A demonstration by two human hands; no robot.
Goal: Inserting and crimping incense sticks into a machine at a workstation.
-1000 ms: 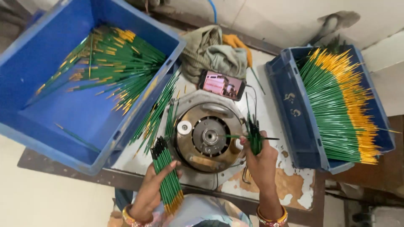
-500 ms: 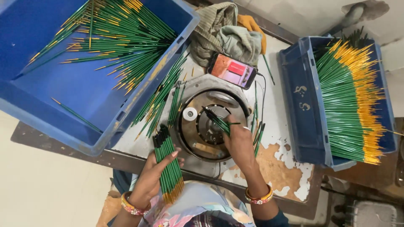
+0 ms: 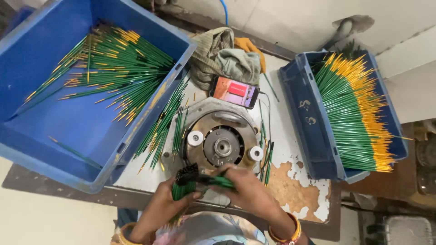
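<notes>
Both hands (image 3: 213,193) now meet over worn table (image 3: 295,181), beside pale wall (image 3: 295,18)

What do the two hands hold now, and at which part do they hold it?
The left hand grips a bundle of green sticks around its middle. The right hand pinches a few green sticks near their dark tips.

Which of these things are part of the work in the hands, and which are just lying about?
In the work:
- left hand and right hand, both gripping a bundle of thin green sticks
- round metal machine
- big blue plastic crate of loose sticks
- smaller blue crate of neatly laid sticks

Lying about:
- lit phone
- crumpled grey-green cloth
</notes>
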